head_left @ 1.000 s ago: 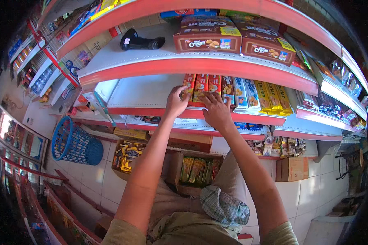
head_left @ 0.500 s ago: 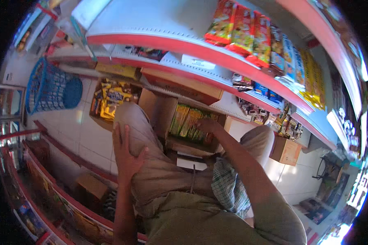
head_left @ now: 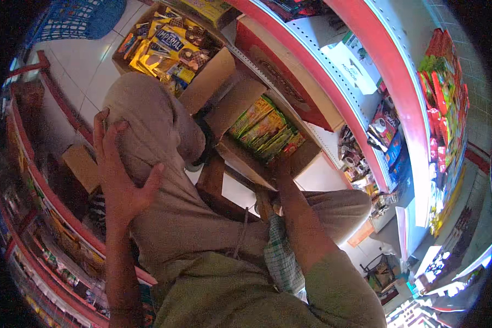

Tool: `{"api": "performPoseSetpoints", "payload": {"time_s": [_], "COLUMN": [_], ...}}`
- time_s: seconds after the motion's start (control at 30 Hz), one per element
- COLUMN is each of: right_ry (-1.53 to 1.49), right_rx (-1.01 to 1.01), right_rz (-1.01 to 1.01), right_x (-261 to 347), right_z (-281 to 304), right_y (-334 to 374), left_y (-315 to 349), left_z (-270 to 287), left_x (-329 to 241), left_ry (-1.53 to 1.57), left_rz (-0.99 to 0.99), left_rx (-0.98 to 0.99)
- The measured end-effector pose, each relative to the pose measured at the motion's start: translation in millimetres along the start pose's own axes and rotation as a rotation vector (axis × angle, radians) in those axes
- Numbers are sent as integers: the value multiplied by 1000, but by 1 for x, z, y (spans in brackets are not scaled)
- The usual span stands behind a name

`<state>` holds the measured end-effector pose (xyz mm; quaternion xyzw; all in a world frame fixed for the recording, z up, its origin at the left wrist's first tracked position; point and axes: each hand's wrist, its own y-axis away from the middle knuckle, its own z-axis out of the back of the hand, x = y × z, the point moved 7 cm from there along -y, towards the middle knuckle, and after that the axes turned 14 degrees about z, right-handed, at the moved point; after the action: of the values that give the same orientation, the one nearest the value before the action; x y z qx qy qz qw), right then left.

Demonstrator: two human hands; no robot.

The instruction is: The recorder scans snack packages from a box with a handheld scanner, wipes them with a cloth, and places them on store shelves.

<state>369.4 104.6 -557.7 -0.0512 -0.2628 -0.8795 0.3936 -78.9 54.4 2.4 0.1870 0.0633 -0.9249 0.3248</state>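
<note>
My left hand (head_left: 124, 183) lies on my raised left knee, its fingers and thumb spread over the trouser cloth. With my right arm stretched forward, my right hand (head_left: 283, 164) is down inside an open cardboard box (head_left: 247, 162), by its near right corner. Green and yellow packets (head_left: 262, 131) stand packed in rows in that box. A small red patch shows on the packets beside the right hand. The right fingers are dark and mostly hidden, so whether they grip a packet is unclear. A checked cloth (head_left: 283, 257) hangs by my right thigh.
Left of the box stands another open carton of yellow snack packets (head_left: 172, 46). A red-sided carton (head_left: 290, 76) sits along the shelf base. Red-edged shelves (head_left: 391, 49) with hanging packets (head_left: 443, 104) rise on the right; more shelving (head_left: 54, 191) runs along the left. A blue basket (head_left: 79, 19) stands far left.
The view has swung right and closer to the boxes. My right hand has shifted from over the packets' middle to the box's near corner. My left hand stays on the knee.
</note>
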Motion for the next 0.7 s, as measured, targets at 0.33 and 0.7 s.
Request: {"api": "performPoseSetpoints", "payload": {"time_s": [0.33,0.7], "right_ry": [187,-981], "right_rx": [45,134], "right_rz": [194,207], "right_x": [18,163], "right_z": [90,455], "right_y": [-6,83], "left_y": [-11,44], "left_z": [-11,-23], "left_x": [-25,-136], "left_ry": [18,472], "left_rz": [-68,-566], "left_rx": [-33,191]}}
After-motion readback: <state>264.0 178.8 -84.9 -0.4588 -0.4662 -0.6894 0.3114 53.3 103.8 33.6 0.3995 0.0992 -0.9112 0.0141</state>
